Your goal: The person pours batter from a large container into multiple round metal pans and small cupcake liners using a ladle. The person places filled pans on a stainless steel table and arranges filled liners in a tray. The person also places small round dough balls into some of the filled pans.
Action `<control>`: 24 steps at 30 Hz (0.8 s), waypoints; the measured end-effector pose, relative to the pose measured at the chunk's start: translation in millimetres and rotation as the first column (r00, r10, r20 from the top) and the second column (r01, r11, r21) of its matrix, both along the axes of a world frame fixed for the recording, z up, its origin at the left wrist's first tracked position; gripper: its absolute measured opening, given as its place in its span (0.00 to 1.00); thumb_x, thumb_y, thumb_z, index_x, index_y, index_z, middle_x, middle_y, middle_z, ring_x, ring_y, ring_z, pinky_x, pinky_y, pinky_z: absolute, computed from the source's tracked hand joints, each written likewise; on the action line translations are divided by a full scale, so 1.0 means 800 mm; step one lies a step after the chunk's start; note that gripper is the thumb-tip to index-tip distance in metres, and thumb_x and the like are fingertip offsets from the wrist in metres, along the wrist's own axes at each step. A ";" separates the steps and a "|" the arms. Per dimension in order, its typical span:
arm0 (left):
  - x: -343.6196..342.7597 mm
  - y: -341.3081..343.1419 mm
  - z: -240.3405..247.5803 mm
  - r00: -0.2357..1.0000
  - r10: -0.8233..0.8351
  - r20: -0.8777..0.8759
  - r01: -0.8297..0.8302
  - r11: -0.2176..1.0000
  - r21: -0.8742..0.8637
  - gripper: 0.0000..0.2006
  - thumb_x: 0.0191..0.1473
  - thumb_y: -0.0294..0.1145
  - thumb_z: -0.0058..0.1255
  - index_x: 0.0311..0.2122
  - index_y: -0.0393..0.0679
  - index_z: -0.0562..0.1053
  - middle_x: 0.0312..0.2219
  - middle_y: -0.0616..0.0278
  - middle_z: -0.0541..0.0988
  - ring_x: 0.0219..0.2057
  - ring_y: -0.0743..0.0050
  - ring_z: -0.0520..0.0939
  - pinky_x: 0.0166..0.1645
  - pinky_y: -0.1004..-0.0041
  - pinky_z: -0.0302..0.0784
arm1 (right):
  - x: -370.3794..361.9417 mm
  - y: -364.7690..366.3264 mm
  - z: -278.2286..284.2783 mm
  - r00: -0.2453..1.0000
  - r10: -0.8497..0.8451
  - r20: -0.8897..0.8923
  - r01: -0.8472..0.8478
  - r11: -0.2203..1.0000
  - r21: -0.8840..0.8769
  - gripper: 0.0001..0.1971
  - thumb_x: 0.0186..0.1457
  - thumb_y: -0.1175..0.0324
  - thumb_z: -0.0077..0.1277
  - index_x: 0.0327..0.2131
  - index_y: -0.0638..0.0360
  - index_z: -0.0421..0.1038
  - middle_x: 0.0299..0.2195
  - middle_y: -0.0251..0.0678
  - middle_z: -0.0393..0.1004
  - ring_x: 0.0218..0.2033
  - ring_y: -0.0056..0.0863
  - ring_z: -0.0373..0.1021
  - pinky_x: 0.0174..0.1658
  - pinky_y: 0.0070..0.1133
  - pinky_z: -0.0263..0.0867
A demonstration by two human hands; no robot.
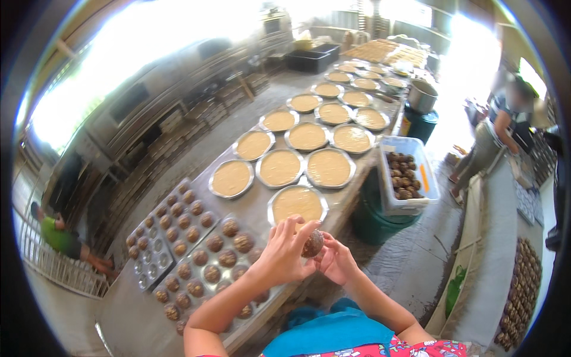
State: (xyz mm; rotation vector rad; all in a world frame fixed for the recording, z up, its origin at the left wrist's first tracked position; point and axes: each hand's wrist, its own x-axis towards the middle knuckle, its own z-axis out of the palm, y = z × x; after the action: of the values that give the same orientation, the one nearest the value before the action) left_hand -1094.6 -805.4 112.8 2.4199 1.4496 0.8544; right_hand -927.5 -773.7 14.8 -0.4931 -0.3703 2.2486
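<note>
My left hand [284,251] has its fingers curled around a round brown muffin [313,244], held up over the near edge of the table. My right hand [338,262] is closed against the lower right side of that muffin with its fingertips. Left of my hands, several brown muffins with a crumbly lighter topping [227,257] sit in metal muffin trays. One darker tray [156,257] has several bare cups. Just beyond my hands lies a round foil-coloured pan [297,204] filled with pale tan batter.
More batter-filled pans [307,136] run along the long table. A clear plastic bin of muffins [407,205] stands on a green drum [380,223] at right. A metal pot [422,96] is farther off. One person works at far right, another stands at far left.
</note>
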 end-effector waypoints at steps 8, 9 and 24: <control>0.261 0.095 -0.004 0.850 -0.172 0.498 0.324 0.916 -0.237 0.42 0.35 0.29 0.54 0.59 0.44 0.50 0.47 0.54 0.62 0.36 0.69 0.71 0.40 0.71 0.66 | 0.289 0.035 0.002 0.976 -0.218 0.006 0.218 0.976 -0.021 0.18 0.53 0.63 0.45 0.48 0.49 0.60 0.45 0.36 0.69 0.43 0.31 0.69 0.42 0.28 0.67; 0.289 0.106 -0.007 0.825 -0.164 0.541 0.353 0.897 -0.266 0.42 0.36 0.29 0.53 0.59 0.44 0.49 0.47 0.54 0.62 0.36 0.70 0.71 0.39 0.72 0.66 | 0.320 0.041 0.001 0.969 -0.249 0.005 0.249 0.968 -0.010 0.18 0.52 0.63 0.45 0.48 0.49 0.61 0.44 0.35 0.69 0.43 0.31 0.69 0.41 0.29 0.67; 0.588 0.384 -0.089 0.904 -0.108 0.415 0.259 0.908 -0.329 0.22 0.42 0.25 0.51 0.47 0.41 0.67 0.43 0.54 0.67 0.34 0.65 0.74 0.38 0.70 0.72 | 0.666 0.198 -0.014 0.696 -0.702 -0.152 0.707 0.707 -0.023 0.17 0.52 0.59 0.45 0.43 0.56 0.69 0.39 0.38 0.74 0.38 0.36 0.71 0.37 0.29 0.68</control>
State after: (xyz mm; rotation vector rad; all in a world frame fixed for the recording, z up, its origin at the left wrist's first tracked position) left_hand -624.0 -498.1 41.6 1.9283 1.0911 0.8559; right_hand -394.4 -614.9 3.4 -0.3566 -0.1043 1.4989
